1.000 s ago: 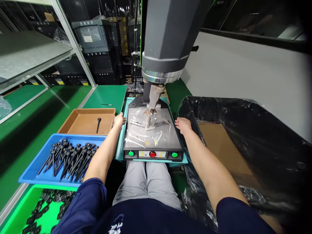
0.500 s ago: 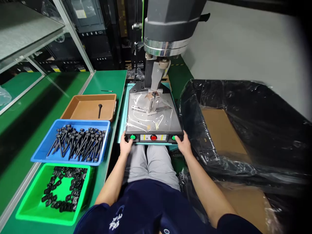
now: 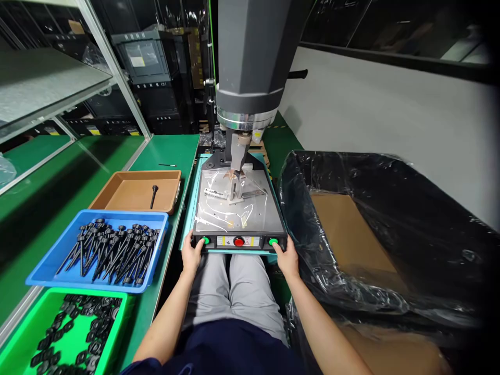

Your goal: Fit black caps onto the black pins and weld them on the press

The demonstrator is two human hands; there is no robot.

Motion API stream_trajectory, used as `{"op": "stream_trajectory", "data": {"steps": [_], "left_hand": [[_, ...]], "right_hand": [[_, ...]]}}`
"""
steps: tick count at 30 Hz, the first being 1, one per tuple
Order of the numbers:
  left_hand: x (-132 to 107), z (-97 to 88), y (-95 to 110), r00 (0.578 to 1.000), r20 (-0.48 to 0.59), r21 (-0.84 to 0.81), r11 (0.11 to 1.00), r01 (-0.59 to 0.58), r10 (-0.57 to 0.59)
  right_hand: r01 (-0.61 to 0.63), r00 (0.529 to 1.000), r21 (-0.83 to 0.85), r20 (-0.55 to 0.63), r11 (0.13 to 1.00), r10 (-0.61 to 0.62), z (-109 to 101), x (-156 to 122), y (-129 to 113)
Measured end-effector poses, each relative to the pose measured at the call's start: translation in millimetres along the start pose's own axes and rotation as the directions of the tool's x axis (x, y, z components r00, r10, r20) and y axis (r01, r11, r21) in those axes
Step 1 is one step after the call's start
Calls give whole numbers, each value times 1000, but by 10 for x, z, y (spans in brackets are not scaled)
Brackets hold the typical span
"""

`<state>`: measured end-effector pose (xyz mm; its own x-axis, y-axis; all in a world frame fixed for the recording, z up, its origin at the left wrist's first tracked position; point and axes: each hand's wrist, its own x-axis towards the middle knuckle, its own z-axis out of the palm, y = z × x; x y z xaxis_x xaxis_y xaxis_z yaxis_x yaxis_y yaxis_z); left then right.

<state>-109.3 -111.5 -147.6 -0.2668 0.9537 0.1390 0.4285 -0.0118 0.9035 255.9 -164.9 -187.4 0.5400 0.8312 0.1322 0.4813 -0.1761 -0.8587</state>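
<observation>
My left hand (image 3: 191,256) grips the left front corner of the press base (image 3: 203,221), its thumb on a green button (image 3: 205,240). At the right corner my right hand (image 3: 288,258) holds on in the same way, thumb on the other green button (image 3: 273,241). Between them sits a red button (image 3: 238,241). Behind the panel a metal fixture (image 3: 235,194) stands on the film-covered plate. The press's metal tool (image 3: 238,151) reaches down to the top of this fixture; whatever sits there is mostly hidden.
On the green bench at left stand a brown tray (image 3: 117,194) with one black stemmed part, a blue tray (image 3: 39,266) of many such parts, and a green tray (image 3: 74,338) of small black pieces. At right is a box lined with black plastic (image 3: 390,203).
The press head and its tool have come down closer to the fixture. My view has tilted up, so the scene sits lower. Both hands stay at the panel corners with thumbs on the buttons.
</observation>
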Motion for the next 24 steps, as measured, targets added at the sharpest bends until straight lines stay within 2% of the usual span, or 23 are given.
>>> {"op": "stream_trajectory", "data": {"steps": [4,9,24], "left_hand": [[-26,34,-71,999,23,-54,998,26,-25],[-61,53,-90,999,35,-92,995,21,-18],[-71,41,-8,997,49,-114,991,70,-65]], "right_hand": [[47,999,-12,25,999,-46,-28,3,14],[27,993,21,112,999,-29,-88,8,49],[28,994,11,106,1000,-29,-82,-14,48]]}}
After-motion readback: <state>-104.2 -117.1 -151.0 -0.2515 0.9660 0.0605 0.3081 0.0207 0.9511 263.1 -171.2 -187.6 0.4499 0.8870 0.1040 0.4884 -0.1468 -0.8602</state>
